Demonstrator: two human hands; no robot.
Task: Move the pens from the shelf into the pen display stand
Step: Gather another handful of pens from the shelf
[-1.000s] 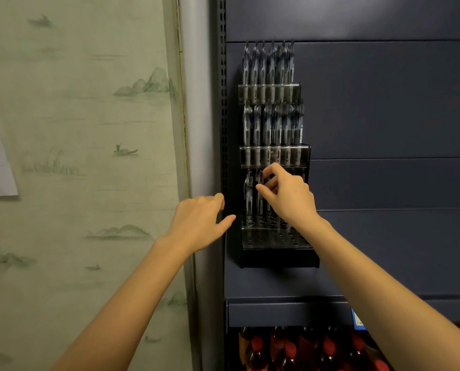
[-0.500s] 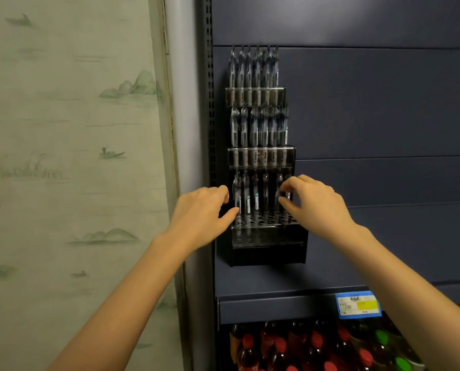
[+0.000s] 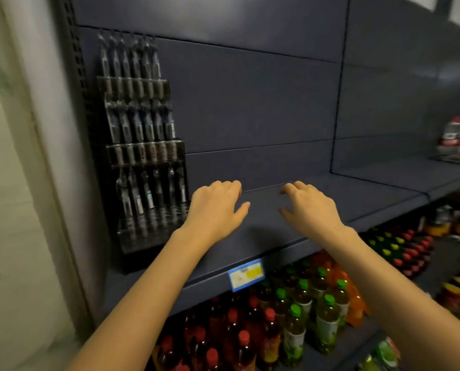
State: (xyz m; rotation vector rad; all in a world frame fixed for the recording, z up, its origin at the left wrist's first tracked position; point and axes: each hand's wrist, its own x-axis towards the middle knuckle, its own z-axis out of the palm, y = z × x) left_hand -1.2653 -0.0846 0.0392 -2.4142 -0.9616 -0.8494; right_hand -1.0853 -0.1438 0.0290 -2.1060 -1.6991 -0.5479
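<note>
Pens [image 3: 149,195]: the ones I see all stand upright in the pen display stand [image 3: 140,257], none in my hands.
Stand: black, stepped, three tiers; sits at the left end of the shelf [image 3: 357,199], back to the blue panel.
Top tier: one row of pens side by side, tips poking above the stand; too blurred to count.
Middle tier: second row, packed close, lower ends behind a clear front strip.
Bottom tier: third row, set in the perforated base; roughly six, blur makes the count unsure.
My left hand [image 3: 215,210]: palm down over the shelf, just right of the bottom tier; released, fingers loosely bent, holding nothing. Can't tell if it touches the stand.
My right hand [image 3: 310,210]: palm down over the shelf, apart from the left; relaxed, fingers loosely curved, holding nothing. Can't tell if the fingertips touch the board.
Shelf edge: blue and yellow price tag [image 3: 246,274] on the front lip.
Lower shelf: drink bottles [image 3: 290,317] in rows, red caps left, green caps right.
Far right: clear bottles with red labels [image 3: 458,135] on the next shelf section.
</note>
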